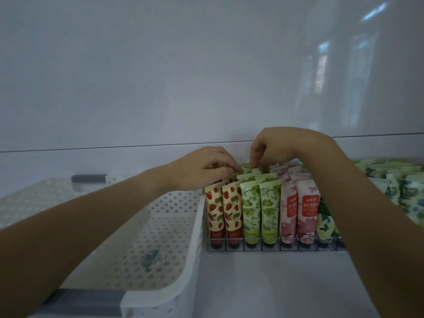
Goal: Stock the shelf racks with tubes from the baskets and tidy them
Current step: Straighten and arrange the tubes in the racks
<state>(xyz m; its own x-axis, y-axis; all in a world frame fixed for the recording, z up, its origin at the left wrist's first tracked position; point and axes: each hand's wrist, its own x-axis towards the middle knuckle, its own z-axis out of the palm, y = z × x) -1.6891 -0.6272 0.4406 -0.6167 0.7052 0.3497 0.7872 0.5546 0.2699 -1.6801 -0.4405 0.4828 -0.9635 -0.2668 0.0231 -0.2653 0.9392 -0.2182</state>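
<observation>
At the rack's point(270, 249) back, the right hand point(275, 145) pinches a green tube point(255, 171), the left hand's point(204, 167) grip unclear; a hard tug could topple packed tubes point(252, 210).

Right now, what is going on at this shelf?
A person is tidying tubes in a clear rack. The right hand pinches the tops of green tubes in the back rows, and the left hand touches tube tops beside it. Strawberry tubes and pink tubes stand upright alongside. A white basket sits left of the rack.
</observation>
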